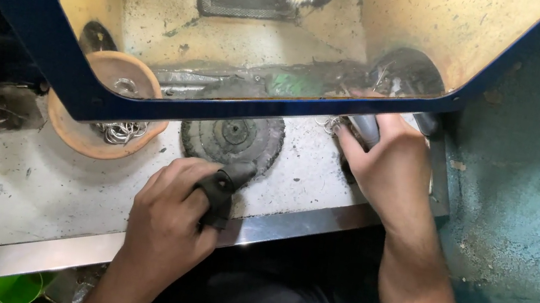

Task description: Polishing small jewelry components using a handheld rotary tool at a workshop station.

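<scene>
1. Black fabric, a small dark pad, is pinched in the left hand; the fingers are curled closed around it, with the thumb pressing it from the side.
2. The pad's upper end touches the near edge of a dark, round buffing wheel that lies flat on the counter.
3. The right hand rests at the right end of the counter, fingers closed on a grey metal piece; its exact shape cannot be told.
4. A cluster of small metal rings lies just left of the right hand's fingertips.
5. A terracotta-coloured bowl stands to the left of the wheel, well apart from both hands, and holds shiny metal rings.
6. A blue-framed transparent guard spans the counter above the bowl and the wheel.
7. The counter surface is whitish and stained, with a bright metal front edge.
8. A green cup sits below the counter edge at lower left.
</scene>
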